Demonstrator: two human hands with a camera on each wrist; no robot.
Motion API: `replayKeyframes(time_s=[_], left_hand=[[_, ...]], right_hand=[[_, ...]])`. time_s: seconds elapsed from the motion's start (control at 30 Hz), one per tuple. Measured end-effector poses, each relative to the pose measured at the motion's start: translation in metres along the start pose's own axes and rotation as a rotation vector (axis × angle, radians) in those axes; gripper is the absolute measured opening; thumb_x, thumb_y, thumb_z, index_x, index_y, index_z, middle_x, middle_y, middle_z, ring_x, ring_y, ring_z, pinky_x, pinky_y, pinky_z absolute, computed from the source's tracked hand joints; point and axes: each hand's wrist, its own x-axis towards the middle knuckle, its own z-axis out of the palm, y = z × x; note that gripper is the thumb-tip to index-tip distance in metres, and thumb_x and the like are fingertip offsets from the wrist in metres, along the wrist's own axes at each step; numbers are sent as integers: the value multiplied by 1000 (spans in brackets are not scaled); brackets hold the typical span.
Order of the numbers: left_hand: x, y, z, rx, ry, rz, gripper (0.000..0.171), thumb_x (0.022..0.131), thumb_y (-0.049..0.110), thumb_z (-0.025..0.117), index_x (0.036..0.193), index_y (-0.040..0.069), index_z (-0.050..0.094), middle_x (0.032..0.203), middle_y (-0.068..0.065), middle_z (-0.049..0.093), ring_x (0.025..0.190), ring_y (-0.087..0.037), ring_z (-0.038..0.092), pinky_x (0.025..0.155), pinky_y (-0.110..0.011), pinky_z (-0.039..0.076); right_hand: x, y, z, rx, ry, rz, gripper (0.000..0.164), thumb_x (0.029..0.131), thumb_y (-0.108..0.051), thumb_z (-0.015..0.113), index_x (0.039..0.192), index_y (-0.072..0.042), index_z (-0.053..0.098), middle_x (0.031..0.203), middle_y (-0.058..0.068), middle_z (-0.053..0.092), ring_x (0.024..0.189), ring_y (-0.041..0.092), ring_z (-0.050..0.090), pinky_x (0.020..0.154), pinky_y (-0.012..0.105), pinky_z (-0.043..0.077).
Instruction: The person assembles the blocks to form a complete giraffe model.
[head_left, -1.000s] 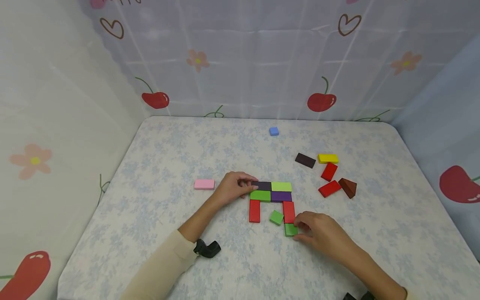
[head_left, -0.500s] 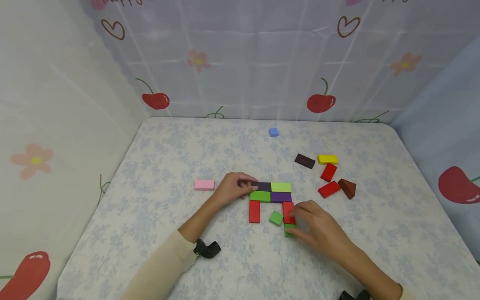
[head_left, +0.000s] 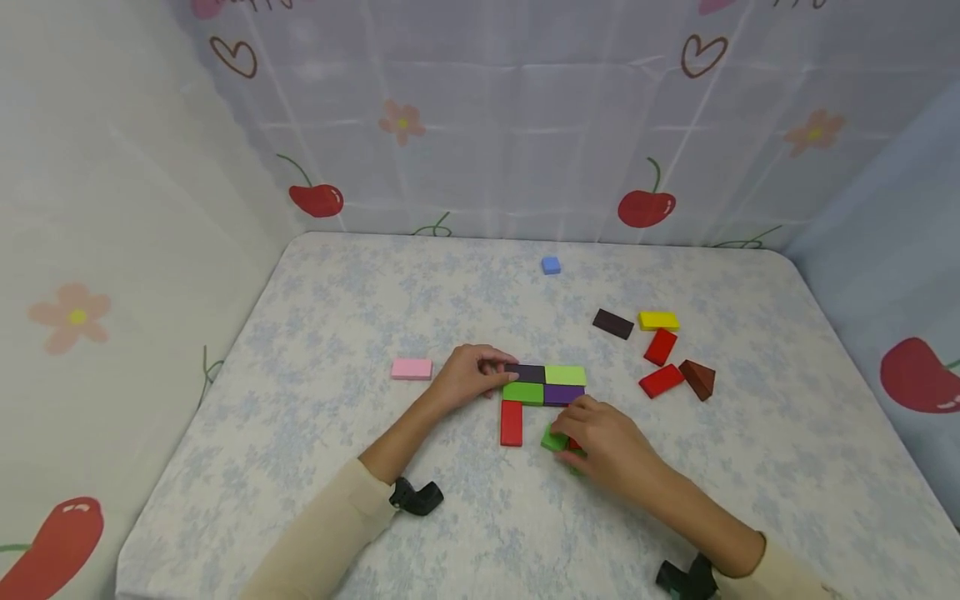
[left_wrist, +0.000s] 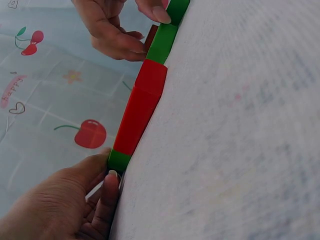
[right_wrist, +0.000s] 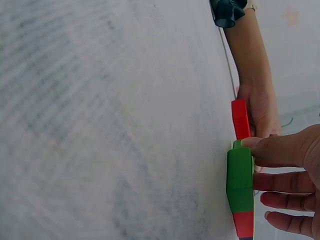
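Two bare hands and a set of coloured blocks, all lying on a pale flowered table point(head_left: 337, 317).

Left hand point(head_left: 471, 373): thumb and fingers are curling round the left end of a dark block point(head_left: 528, 374), pinching it.

Right hand point(head_left: 611, 442): thumb and forefinger are pinching a small green block point(head_left: 553, 438), which is sitting near the table's middle, below the upper rows.

Upper rows: the dark block is lying end to end with a lime block point(head_left: 565, 376); just below, a long green block point(head_left: 522, 394) is adjoining a purple block point(head_left: 562, 395).

Uprights: one red block point(head_left: 512, 423) is running down from the long green block; a second red piece point(head_left: 575, 444) is lying mostly hidden under the right hand, with a green end piece point(head_left: 576, 469) partly showing below it.

Loose items: a pink block point(head_left: 412, 369) is resting left of the left hand; a blue block point(head_left: 551, 265) is lying near the far edge; a blackish block point(head_left: 613, 324), a yellow block point(head_left: 658, 321), two red blocks point(head_left: 662, 381) and a brown triangle point(head_left: 698, 380) are lying to the right.
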Motion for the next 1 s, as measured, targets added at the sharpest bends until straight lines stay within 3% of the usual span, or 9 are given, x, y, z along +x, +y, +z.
replayKeyframes(time_s=[0.2,0.57,0.67,0.87,1.0], left_hand=[[-3,-2,2,7,1,-4,23,93,21,78,114,12,78,80,-1,67,56,-17,63,55,-33,57],[0,1,0,-12,10,5,22,93,21,78,113,12,78,79,-1,67,56,-16,62,54,-30,55],[1,1,0,-14,10,-1,23,93,21,78,114,12,78,80,-2,67,57,-16,62,54,-30,56],[2,2,-1,-10,11,-6,23,93,20,78,114,12,78,81,-2,67,58,-16,63,55,-31,56],[1,2,0,-2,10,-12,24,93,21,77,115,12,77,81,-1,67,57,-16,63,55,-31,56]], right_hand=[[1,-5,2,32,-42,-19,26,74,-16,92,94,-13,76,95,-5,71,89,12,59,78,32,55],[4,-32,7,120,-85,-139,23,78,-13,90,96,-14,75,98,-5,69,93,10,66,79,26,58],[3,-35,9,100,-103,-118,23,79,-16,89,98,-15,75,100,-5,69,94,11,67,79,27,58],[0,-36,6,84,-146,4,28,80,-23,89,102,-15,73,101,-6,70,89,7,65,74,28,58],[0,-36,7,104,-145,15,26,81,-21,88,100,-15,73,100,-5,71,89,8,66,74,28,58]])
